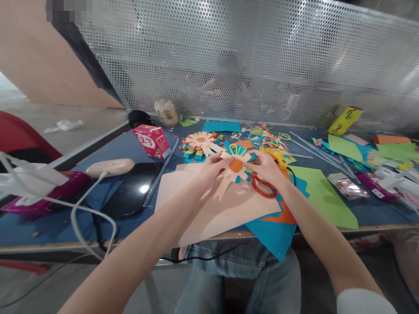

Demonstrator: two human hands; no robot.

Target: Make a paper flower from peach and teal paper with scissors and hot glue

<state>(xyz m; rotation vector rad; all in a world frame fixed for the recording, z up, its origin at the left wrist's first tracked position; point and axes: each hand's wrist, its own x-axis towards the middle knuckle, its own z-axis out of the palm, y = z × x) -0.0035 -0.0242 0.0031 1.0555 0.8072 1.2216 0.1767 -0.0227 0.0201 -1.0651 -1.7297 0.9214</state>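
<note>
Both my hands hold a paper flower [236, 168] with peach petals, an orange centre and blue-green strips behind. My left hand [212, 168] pinches its left side, fingers closed on the petals. My right hand [266, 168] grips its right side, fingers closed. The flower hovers just above a large peach paper sheet [225, 209]. Red-handled scissors [263, 185] lie under my right wrist. A second finished paper flower [200, 143] lies farther back on the blue table [124, 148].
A red carton [152, 140], a black tablet [134, 189], a pink oval device [109, 167] with a white cable and a yellow glue gun [278, 157] surround the work. Green paper [322, 194], teal paper [273, 233], scraps and a yellow box [345, 120] lie right. A perforated metal screen [262, 61] backs the table.
</note>
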